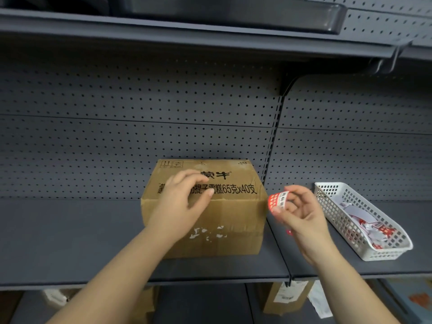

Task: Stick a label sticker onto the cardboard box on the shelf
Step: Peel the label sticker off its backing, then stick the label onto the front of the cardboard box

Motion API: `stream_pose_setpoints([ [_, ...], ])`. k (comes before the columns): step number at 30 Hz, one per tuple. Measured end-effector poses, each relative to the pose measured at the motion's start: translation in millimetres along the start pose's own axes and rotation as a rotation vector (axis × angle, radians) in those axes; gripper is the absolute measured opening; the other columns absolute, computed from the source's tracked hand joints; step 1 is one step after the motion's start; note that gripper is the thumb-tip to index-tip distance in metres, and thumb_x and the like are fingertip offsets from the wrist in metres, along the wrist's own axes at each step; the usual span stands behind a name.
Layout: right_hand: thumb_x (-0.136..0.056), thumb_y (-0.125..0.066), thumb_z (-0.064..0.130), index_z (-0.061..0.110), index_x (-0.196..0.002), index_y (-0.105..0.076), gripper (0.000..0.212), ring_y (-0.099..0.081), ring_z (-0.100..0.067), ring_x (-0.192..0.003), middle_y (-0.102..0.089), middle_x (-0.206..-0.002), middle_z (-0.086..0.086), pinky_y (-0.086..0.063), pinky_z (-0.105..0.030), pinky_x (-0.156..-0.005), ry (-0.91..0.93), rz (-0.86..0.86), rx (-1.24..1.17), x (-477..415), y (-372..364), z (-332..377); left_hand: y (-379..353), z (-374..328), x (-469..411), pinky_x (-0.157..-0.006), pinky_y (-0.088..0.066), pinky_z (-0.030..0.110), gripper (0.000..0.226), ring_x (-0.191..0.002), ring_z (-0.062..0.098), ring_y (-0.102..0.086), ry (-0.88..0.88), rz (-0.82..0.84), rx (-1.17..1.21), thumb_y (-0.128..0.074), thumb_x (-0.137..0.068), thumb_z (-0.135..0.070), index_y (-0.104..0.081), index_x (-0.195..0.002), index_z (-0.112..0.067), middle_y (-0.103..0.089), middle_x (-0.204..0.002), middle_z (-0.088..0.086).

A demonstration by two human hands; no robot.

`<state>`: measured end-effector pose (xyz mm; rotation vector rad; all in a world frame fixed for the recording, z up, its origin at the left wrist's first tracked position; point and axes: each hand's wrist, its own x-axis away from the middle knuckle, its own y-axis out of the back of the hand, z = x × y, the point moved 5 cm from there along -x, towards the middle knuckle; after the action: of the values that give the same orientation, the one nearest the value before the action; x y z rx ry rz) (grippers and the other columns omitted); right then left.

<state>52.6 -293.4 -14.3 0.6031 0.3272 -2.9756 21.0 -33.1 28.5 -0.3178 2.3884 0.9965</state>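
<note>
On the dark grey metal shelf [70, 239], near its front edge, a brown cardboard box [233, 220] with black print sits partly hidden by the left hand [182, 202], fingers spread on top; the right hand [301, 213] pinches a curled red-and-white label sticker [277, 201], its text illegible, beside a white plastic mesh basket [332, 213].

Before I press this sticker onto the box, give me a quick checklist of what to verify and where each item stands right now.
1. Red and white label sticker in the right hand: ok, pinched in the fingertips.
2. Brown cardboard box steadied: ok, left hand rests on its top front edge.
3. Box seated on the grey metal shelf: ok, flat.
4. Clean spot for the sticker: not ok on the front face, torn white label remnants; the area above looks bare.
5. Backing peeled off: cannot tell.
6. Sticker touching the box: not ok, it sits beside the right edge.
</note>
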Motion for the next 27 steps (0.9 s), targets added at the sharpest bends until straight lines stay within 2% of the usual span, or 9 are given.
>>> stream_pose_setpoints([
  [2,-0.067,-0.068,-0.02,0.013,-0.108,-0.055,0.055,-0.062,-0.011,-0.077,-0.059,-0.092,-0.006,-0.057,-0.025,-0.062,-0.019,0.129,0.095,14,-21,-3,-2,-9,18,-0.075,-0.05,0.018,0.033,-0.087,0.0,-0.056,0.042,-0.028,0.201,-0.055,-0.085,-0.039,-0.053,-0.117,-0.032,-0.054,-0.109,-0.014],
  [4,-0.067,-0.071,-0.02,0.015,-0.112,-0.054,0.059,-0.06,-0.012,-0.077,-0.057,-0.094,-0.008,-0.057,-0.028,-0.066,-0.038,0.228,0.2,28,-41,-13,-7,-11,36,-0.069,-0.052,0.019,0.034,-0.081,0.004,-0.059,0.075,-0.034,0.311,-0.059,-0.08,-0.038,-0.052,-0.113,-0.031,-0.057,-0.099,-0.01],
  [7,-0.067,-0.077,-0.002,0.031,-0.113,-0.056,0.06,-0.063,-0.021,-0.082,-0.06,-0.094,-0.002,-0.058,-0.037,-0.071,-0.074,0.303,0.293,46,-65,-30,-22,-2,58,-0.068,-0.053,0.026,0.043,-0.08,0.009,-0.062,0.142,0.059,0.38,-0.073,-0.069,-0.045,-0.056,-0.106,-0.032,-0.062,-0.093,-0.007],
  [10,-0.07,-0.075,0.009,0.035,-0.114,-0.054,0.055,-0.065,-0.03,-0.091,-0.061,-0.098,-0.008,-0.059,-0.046,-0.077,-0.085,0.356,0.359,57,-82,-41,-37,12,74,-0.066,-0.049,0.019,0.045,-0.077,0.007,-0.063,0.192,0.103,0.346,-0.084,-0.061,-0.037,-0.059,-0.098,-0.035,-0.066,-0.082,-0.009],
  [13,-0.075,-0.071,-0.001,0.039,-0.114,-0.052,0.059,-0.063,-0.027,-0.093,-0.059,-0.101,-0.013,-0.06,-0.034,-0.076,-0.092,0.414,0.42,65,-94,-48,-45,25,88,-0.062,-0.048,0.018,0.028,-0.07,0.007,-0.063,0.223,0.095,0.342,-0.084,-0.065,-0.029,-0.064,-0.085,-0.032,-0.068,-0.08,-0.014],
  [16,-0.074,-0.074,0.004,0.045,-0.118,-0.047,0.066,-0.061,-0.018,-0.086,-0.057,-0.101,-0.005,-0.053,-0.022,-0.071,-0.077,0.446,0.526,70,-101,-50,-48,36,98,-0.058,-0.048,0.022,0.012,-0.062,0.008,-0.062,0.249,0.078,0.331,-0.078,-0.074,-0.025,-0.066,-0.071,-0.027,-0.069,-0.068,-0.008],
  [21,-0.07,-0.08,0.014,0.039,-0.118,-0.051,0.061,-0.061,-0.007,-0.084,-0.059,-0.107,0.008,-0.054,-0.022,-0.068,-0.189,0.347,0.633,71,-92,-65,-50,53,109,-0.059,-0.051,0.035,0.018,-0.061,0.018,-0.063,0.354,0.003,0.428,-0.076,-0.077,-0.02,-0.063,-0.065,-0.017,-0.069,-0.065,0.004],
  [24,-0.072,-0.081,0.02,0.029,-0.099,-0.061,0.036,-0.064,-0.011,-0.07,-0.07,-0.087,0.001,-0.057,-0.028,-0.06,-0.32,0.256,0.616,72,-78,-80,-50,64,113,-0.056,-0.051,0.029,0.016,-0.063,0.019,-0.065,0.444,-0.052,0.529,-0.076,-0.078,-0.019,-0.064,-0.068,-0.012,-0.07,-0.068,0.01],
  [27,-0.074,-0.08,0.019,0.015,-0.091,-0.064,0.023,-0.066,-0.017,-0.058,-0.072,-0.072,-0.006,-0.056,-0.035,-0.058,-0.456,0.177,0.45,77,-73,-94,-52,69,115,-0.051,-0.049,0.023,0.013,-0.065,0.016,-0.064,0.514,-0.06,0.607,-0.074,-0.078,-0.019,-0.066,-0.074,-0.009,-0.071,-0.075,0.015],
])
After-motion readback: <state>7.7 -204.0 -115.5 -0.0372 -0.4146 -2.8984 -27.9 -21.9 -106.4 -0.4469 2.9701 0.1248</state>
